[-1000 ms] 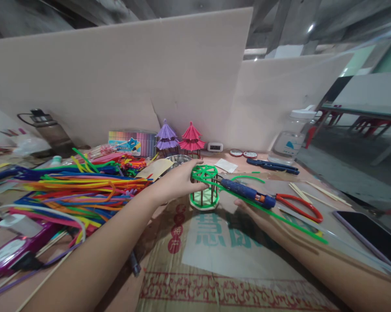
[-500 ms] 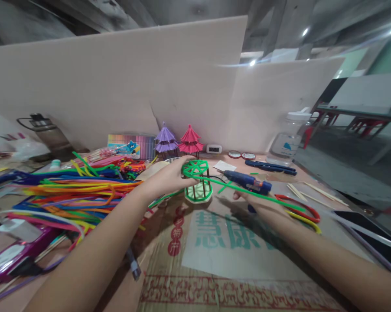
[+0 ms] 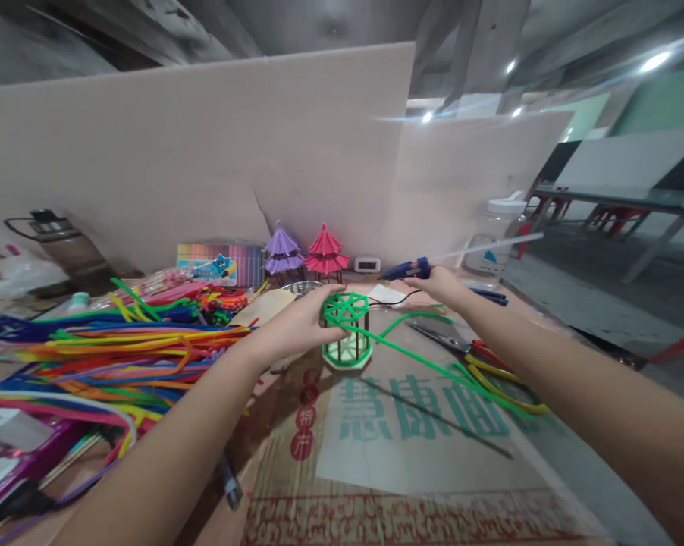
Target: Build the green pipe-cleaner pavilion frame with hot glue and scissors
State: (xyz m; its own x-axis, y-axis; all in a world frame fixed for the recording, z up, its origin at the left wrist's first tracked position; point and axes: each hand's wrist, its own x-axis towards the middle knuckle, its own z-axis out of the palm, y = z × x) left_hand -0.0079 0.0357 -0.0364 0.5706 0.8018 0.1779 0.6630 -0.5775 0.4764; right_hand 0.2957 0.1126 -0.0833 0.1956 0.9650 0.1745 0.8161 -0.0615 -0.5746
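Note:
My left hand (image 3: 299,327) is closed around the side of a small octagonal pavilion frame (image 3: 350,337) with a green lattice top, brown posts and a pale base edged in green. A long green pipe cleaner (image 3: 433,364) runs from its top, by my left thumb, down to the right. Farther back, my right hand (image 3: 441,287) grips a blue hot glue gun (image 3: 407,269), its nozzle toward the left; the fingers are partly hidden. A clear glue stick (image 3: 495,244) juts from its rear. Scissors (image 3: 441,336) lie below my right forearm.
Left of my hands lies a large pile of coloured pipe cleaners (image 3: 120,341). Purple (image 3: 282,250) and pink (image 3: 325,250) pavilion models stand behind, beside a marker set (image 3: 220,264) and a small clock (image 3: 367,265). Bottles stand at left (image 3: 72,246) and right (image 3: 493,239).
My right hand has moved up and away with the glue gun now in its grip, uncovering the scissors. My left hand stays on the pavilion frame. The camera has shifted slightly.

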